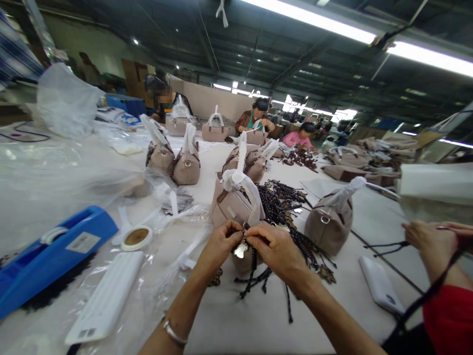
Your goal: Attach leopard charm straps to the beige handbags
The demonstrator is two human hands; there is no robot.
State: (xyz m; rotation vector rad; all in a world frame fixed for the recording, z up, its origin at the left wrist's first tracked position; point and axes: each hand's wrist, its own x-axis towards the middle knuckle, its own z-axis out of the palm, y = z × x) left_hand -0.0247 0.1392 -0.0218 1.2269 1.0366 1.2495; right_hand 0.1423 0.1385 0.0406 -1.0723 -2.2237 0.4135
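Pale worktable [221, 320] | silvery charm [241, 249] at the front of the beige handbag [229, 204], my left hand [221, 241] and right hand [276, 249] pinching the charm's top | black cords [275, 204] just right of the handbag | risk: if my pinch slips, it may tangle there

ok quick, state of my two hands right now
Left hand: closed, fingertips pinching at a metal charm.
Right hand: closed, fingertips pinching at the same charm.

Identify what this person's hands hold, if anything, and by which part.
Left hand and right hand pinch a shiny metal charm around its top end, in front of a beige handbag; exact contact is hidden.
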